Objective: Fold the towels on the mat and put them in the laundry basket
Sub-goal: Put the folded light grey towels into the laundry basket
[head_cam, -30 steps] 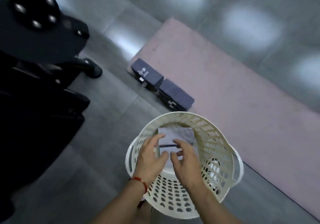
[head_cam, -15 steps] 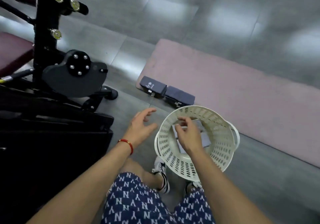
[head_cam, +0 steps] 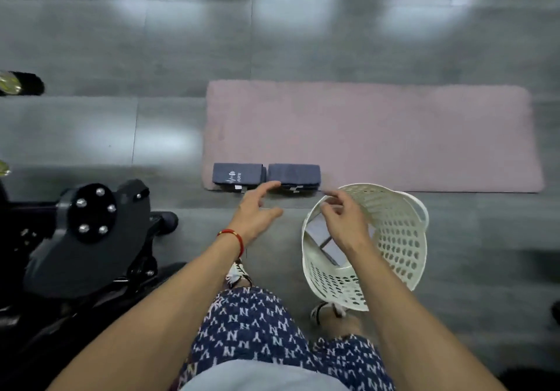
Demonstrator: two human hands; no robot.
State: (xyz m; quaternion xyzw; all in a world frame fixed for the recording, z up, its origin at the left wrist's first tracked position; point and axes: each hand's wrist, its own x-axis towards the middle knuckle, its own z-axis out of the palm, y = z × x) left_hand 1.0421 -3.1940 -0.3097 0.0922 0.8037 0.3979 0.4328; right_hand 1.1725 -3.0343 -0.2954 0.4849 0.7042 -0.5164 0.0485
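White laundry basket (head_cam: 403, 239) holding one folded towel (head_cam: 325, 237), two folded towels (head_cam: 266, 175) on mat (head_cam: 394, 136), both hands (head_cam: 257, 212) empty, fingers spread

So the count: two folded navy towels on the mat, the left one (head_cam: 237, 175) with a logo and the right one (head_cam: 294, 175) plain, sitting side by side. One folded towel (head_cam: 325, 239) in the basket that I can see, maybe more under it, can't tell. One pink mat (head_cam: 394, 136), one white laundry basket (head_cam: 403, 239). Two hands out, left (head_cam: 257, 212) and right (head_cam: 342, 221), one red bracelet (head_cam: 235, 237), two sneakers. One black gym machine (head_cam: 85, 239).
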